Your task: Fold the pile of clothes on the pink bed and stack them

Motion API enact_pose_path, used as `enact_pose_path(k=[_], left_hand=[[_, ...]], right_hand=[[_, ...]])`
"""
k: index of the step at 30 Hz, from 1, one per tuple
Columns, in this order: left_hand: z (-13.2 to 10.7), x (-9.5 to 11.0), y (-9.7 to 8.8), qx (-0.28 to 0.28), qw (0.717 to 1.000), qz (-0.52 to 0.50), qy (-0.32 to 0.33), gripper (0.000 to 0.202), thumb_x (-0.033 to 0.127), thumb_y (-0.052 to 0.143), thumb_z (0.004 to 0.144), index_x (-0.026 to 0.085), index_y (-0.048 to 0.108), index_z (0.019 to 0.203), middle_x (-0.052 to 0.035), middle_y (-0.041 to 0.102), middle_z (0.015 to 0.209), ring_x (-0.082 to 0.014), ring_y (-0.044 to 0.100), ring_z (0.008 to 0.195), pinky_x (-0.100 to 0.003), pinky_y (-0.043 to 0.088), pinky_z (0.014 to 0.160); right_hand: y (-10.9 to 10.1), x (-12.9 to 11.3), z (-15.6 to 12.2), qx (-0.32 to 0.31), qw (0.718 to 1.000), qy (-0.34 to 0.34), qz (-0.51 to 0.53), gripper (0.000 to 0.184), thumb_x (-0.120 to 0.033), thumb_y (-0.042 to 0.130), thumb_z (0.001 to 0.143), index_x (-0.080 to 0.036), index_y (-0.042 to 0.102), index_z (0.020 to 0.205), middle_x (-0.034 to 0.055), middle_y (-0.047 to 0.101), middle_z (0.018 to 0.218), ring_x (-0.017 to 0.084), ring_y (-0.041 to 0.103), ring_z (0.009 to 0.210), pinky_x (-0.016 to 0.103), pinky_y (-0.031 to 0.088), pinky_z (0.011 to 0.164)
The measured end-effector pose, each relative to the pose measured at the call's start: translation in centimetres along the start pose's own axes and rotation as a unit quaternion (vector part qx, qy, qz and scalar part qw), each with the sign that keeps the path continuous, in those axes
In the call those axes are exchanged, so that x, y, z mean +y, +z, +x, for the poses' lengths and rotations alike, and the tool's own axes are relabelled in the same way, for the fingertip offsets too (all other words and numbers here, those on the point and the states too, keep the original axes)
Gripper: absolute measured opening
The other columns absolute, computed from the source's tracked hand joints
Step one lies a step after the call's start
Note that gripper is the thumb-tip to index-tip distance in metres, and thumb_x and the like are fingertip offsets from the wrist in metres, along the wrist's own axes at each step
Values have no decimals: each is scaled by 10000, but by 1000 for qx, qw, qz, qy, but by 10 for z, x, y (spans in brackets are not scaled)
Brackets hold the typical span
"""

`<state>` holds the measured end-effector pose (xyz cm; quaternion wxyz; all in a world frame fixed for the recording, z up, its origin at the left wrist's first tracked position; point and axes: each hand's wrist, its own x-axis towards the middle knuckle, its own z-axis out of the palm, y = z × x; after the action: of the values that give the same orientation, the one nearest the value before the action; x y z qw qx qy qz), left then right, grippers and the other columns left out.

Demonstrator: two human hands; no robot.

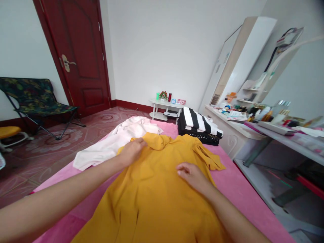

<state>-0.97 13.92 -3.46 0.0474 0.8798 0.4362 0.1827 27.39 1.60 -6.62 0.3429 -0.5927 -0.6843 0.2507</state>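
Observation:
A mustard-yellow dress [162, 189] with a collar and short sleeves lies spread, front up, across the pink bed cover. At its shoulder beside the collar, my left hand [133, 152] is closed with its fingers on the fabric, apparently pinching it; the fingertips are partly hidden. My right hand [194, 175] is over the right side of the dress's chest, loosely curled with thumb and fingers apart and nothing held. The right sleeve [209, 158] lies out flat. Beyond my left hand lies a pale pink garment [108, 146], loosely spread.
Folded black-and-white striped clothes [199, 123] top a dark stack at the bed's far right. A cluttered dressing table [227, 126] stands along the right. Past the pink bed cover [235, 189] are a small white table [155, 109], a camouflage chair [37, 98] and a red door [81, 54].

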Motion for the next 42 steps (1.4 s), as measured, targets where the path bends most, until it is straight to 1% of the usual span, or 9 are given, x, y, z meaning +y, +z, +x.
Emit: enact_pose_path(k=[6,10,17,20,24,27,33,37,42], left_hand=[[23,-66,17,-28,985,47,-164,787,364,670,676,157,343,1362,-150,585,1176,-294,561,1073,-342,437,845],[14,-60,22,-38,992,-12,-124,528,308,593,728,185,480,1229,-81,665,988,-240,621,914,-300,450,769],[24,-84,-66,162,974,-48,-150,307,273,449,776,194,671,973,-12,695,892,-188,619,802,-254,447,735],[27,-116,-79,79,966,50,-240,284,269,531,716,225,712,930,-28,698,868,-214,622,810,-263,446,718],[23,-111,-55,5,972,131,-194,279,184,530,712,229,727,905,-72,668,987,-252,600,930,-315,455,804],[17,-61,-31,59,994,89,-27,302,179,443,807,179,703,960,-111,631,1058,-249,576,999,-342,438,894],[-17,39,20,-112,955,-96,259,513,264,472,870,275,428,1381,-33,472,1393,-203,469,1250,-265,371,1027],[0,30,54,-105,962,-46,247,612,434,474,883,299,282,1448,-32,304,1504,-230,311,1361,-312,325,1064],[88,-22,47,-65,991,89,79,611,419,485,879,188,345,1427,-122,194,1534,-338,167,1398,-499,205,1102]], right_hand=[[30,33,16,97,994,-32,-49,144,-222,508,801,-203,635,735,12,609,773,152,564,697,268,441,684],[26,32,13,92,995,-43,5,157,-236,504,820,-201,623,723,10,605,758,160,570,719,268,433,677],[26,31,10,95,995,-38,16,144,-248,518,816,-205,627,732,16,615,766,168,572,723,270,434,678],[26,32,10,96,995,-39,-1,147,-239,512,814,-209,622,721,12,605,751,165,566,703,269,430,669],[26,33,11,98,994,-42,-7,148,-229,503,815,-210,614,720,14,601,758,164,563,704,270,428,667],[26,33,11,96,995,-38,-9,151,-226,494,820,-211,611,726,13,599,760,164,564,709,270,429,670],[26,34,11,94,995,-34,-9,150,-192,490,819,-205,618,742,8,598,772,154,568,713,261,420,672],[27,36,13,98,995,-33,-4,147,-169,499,808,-200,628,743,6,598,771,148,563,714,253,411,666],[28,39,15,100,995,-26,6,145,-157,507,800,-195,626,725,1,596,763,140,562,721,242,402,663]])
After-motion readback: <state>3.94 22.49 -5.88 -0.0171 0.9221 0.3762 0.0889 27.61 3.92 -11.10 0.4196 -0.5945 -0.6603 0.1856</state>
